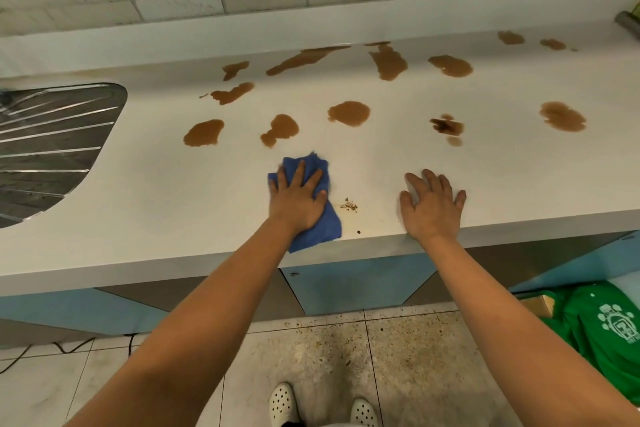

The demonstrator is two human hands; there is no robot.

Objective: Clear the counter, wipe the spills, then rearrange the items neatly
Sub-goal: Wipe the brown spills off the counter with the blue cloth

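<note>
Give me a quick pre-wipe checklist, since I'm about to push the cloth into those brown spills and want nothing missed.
1. Blue cloth lies flat under the left hand: ok.
2. Right hand braced open on the counter: ok.
3. Path to the nearest brown spill free of items: ok.
4. Spills wiped: not ok, many puddles remain.
5. Crumbs beside the cloth cleared: not ok.
6. Cloth dry enough to absorb: cannot tell.

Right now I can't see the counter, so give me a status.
Left hand flat on blue cloth, right hand flat on counter. Brown spills unwiped. Crumbs beside cloth.
</note>
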